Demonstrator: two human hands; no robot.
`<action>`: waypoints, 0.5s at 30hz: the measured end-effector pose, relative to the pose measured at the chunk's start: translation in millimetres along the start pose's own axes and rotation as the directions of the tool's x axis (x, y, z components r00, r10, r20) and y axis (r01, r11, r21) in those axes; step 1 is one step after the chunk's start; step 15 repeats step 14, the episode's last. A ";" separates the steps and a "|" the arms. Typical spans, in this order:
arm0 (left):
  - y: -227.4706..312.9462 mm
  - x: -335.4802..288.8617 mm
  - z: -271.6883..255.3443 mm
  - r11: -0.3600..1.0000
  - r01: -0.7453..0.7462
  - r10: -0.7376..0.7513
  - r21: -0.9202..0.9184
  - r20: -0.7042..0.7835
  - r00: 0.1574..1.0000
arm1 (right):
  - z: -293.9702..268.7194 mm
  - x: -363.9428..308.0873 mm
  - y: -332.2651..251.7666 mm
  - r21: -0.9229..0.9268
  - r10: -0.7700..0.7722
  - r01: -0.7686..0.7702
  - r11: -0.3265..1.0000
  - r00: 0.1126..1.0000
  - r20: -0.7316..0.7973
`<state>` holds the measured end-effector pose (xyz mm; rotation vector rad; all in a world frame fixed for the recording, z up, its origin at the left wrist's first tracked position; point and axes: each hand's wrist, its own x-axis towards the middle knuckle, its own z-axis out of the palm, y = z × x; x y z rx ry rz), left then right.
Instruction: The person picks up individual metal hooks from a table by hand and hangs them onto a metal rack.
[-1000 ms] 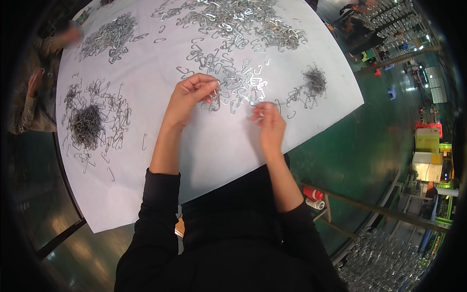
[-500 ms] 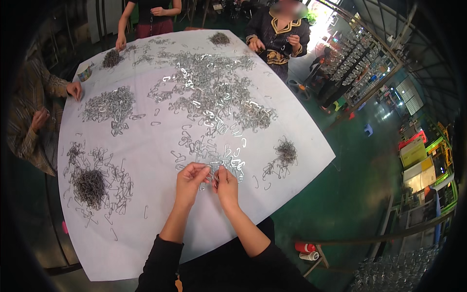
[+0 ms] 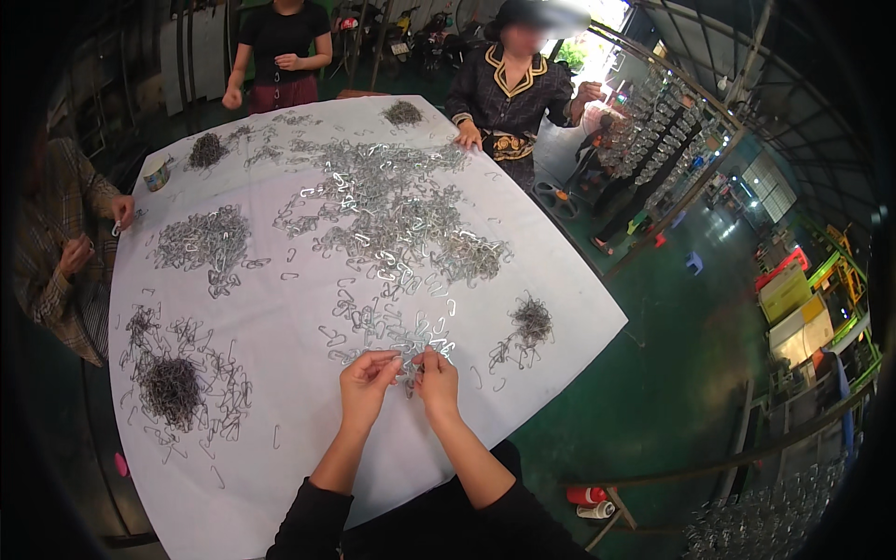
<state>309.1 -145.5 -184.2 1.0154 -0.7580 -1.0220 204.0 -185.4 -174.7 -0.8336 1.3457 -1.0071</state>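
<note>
My left hand (image 3: pixel 371 381) is closed in a pinch above the near part of the table, on what looks like a small silver metal hook at its fingertips. Close beside it, my right hand (image 3: pixel 437 385) is also pinched, fingertips almost meeting the left's; what it holds is too small to make out. Just beyond my fingers lie loose silver carabiner-shaped hooks (image 3: pixel 366 317), which run back into a large heap (image 3: pixel 401 219). To the right of my hands sits a small dark pile of thin bent-wire pieces (image 3: pixel 532 320).
A larger wire pile (image 3: pixel 171 392) lies at the near left of the white-covered table (image 3: pixel 299 373), and another heap of hooks (image 3: pixel 203 238) behind it. A tub (image 3: pixel 156 174) stands at the left edge. Three people work around the far and left sides. Bottles (image 3: pixel 588 501) are low at right.
The view has tilted up, so the table sits lower in it. My hands stay pinched close together. The person at the far right has stretched one arm out sideways and rests the other hand on the table.
</note>
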 end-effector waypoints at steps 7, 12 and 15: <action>-1.4 -0.7 0.5 1.000 -0.019 0.019 -0.005 0.021 1.000 | -4.8 2.2 1.9 0.062 0.053 -0.056 0.996 0.997 0.053; -2.9 -3.8 5.2 0.996 -0.079 0.078 -0.033 -0.025 0.997 | -1.6 0.9 3.8 0.159 0.118 -0.135 0.978 0.987 0.111; -7.3 -4.3 4.1 0.995 -0.092 0.090 -0.037 -0.032 0.995 | -1.1 1.5 4.0 0.161 0.111 -0.131 0.978 0.985 0.130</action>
